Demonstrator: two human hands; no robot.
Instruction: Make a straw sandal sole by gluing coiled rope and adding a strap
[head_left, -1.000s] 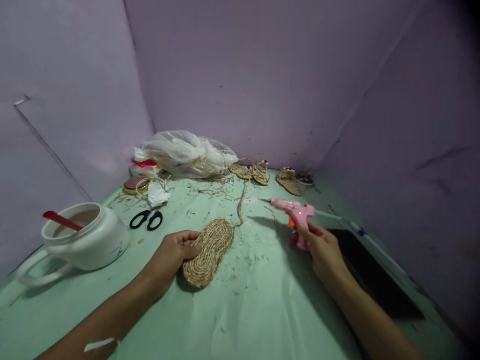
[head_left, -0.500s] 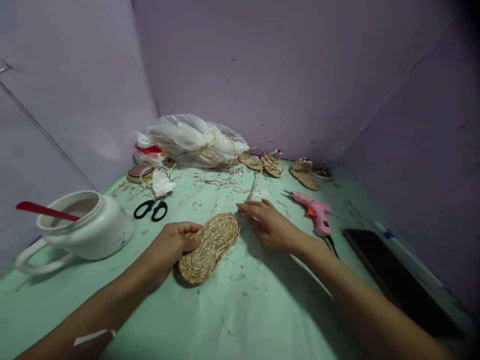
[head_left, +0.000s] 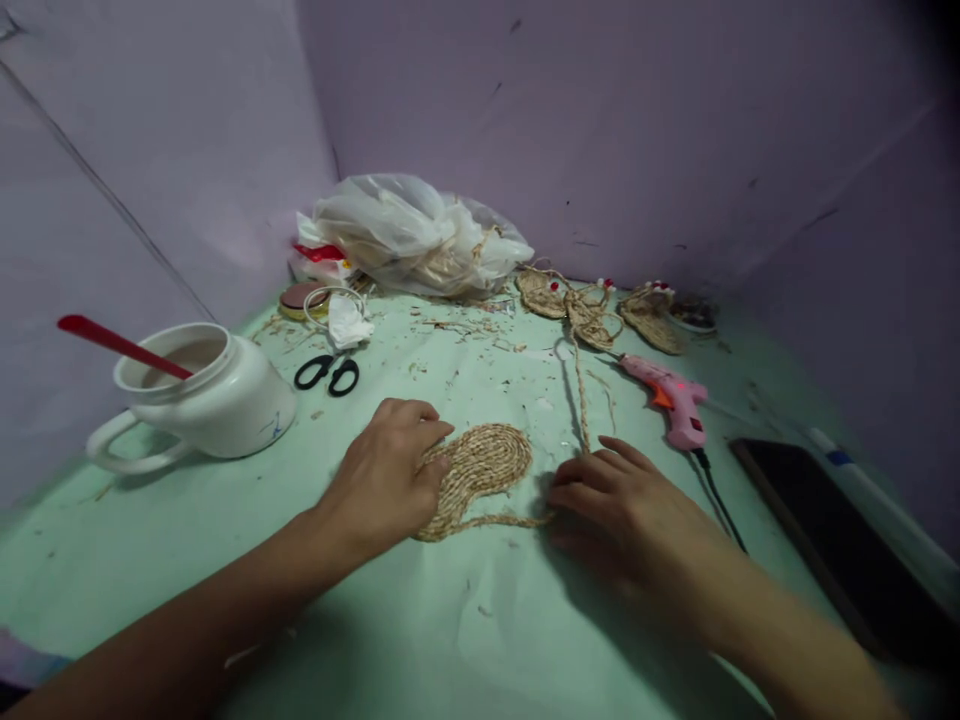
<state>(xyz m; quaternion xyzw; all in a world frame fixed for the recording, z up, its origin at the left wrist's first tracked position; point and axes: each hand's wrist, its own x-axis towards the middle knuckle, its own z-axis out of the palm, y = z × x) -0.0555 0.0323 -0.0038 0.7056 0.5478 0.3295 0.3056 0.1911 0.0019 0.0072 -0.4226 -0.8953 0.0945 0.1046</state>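
A coiled straw-cord sole [head_left: 491, 460], shaped like a small slipper sole, lies flat on the green table. My left hand [head_left: 397, 465] grips its left side, thumb and forefinger on top, hiding that end. From the sole's near edge a loose braided straw cord [head_left: 502, 521] runs right into my right hand [head_left: 611, 500]. Those fingers are closed around the cord, which comes out above them and stretches back toward the small straw sandals [head_left: 589, 322]. A pink glue gun [head_left: 679, 405] lies beyond my right hand.
On the left stand a white mug-like pot [head_left: 225, 395] with a red stick in it and black-handled scissors [head_left: 330, 375]. A plastic bag [head_left: 420, 240] sits against the back wall. At the right lie a dark phone [head_left: 832, 540] and the glue gun's cable [head_left: 720, 495]. Straw scraps litter the table.
My right hand has moved nearer and now holds the cord, pulled away from the sole's edge. My left hand has shifted further over the sole. The view has tilted down.
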